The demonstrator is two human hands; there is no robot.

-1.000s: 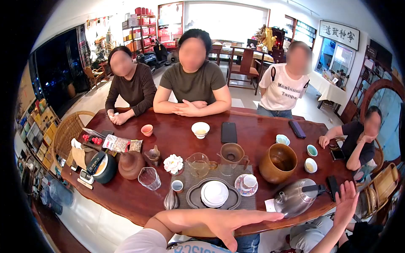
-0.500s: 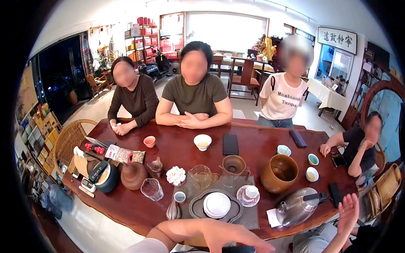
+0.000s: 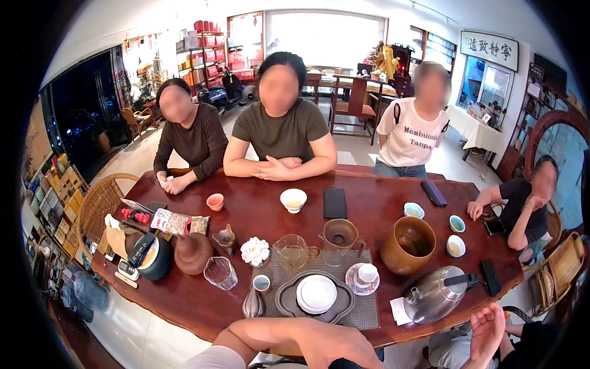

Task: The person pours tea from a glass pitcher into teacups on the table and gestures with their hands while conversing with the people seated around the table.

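Observation:
At the bottom centre my left hand (image 3: 335,343) is held in front of the table edge, back up, its fingers bent downward and apart from the thumb, partly cut off by the frame. Nothing shows in it. Nearest to it is a dark tray (image 3: 284,299) with stacked white dishes (image 3: 316,293). My right hand (image 3: 487,329) is raised at the lower right, empty, with loosely curled fingers, below the steel kettle (image 3: 437,296) and a black phone (image 3: 490,277). A white cup (image 3: 367,273) rests on a patterned saucer (image 3: 354,284).
On the wooden table (image 3: 184,307) stand a wooden bowl (image 3: 407,246), glass pitcher (image 3: 220,273), clay pot (image 3: 193,252), strainer (image 3: 340,235), white flower (image 3: 255,251) and several cups. Three people face me across it; another sits at the right, and a dark sleeve (image 3: 538,344) shows below.
My left hand has drawn back and bent downward from its outstretched pose. My right hand has lowered, its fingers more curled. The view has shifted slightly.

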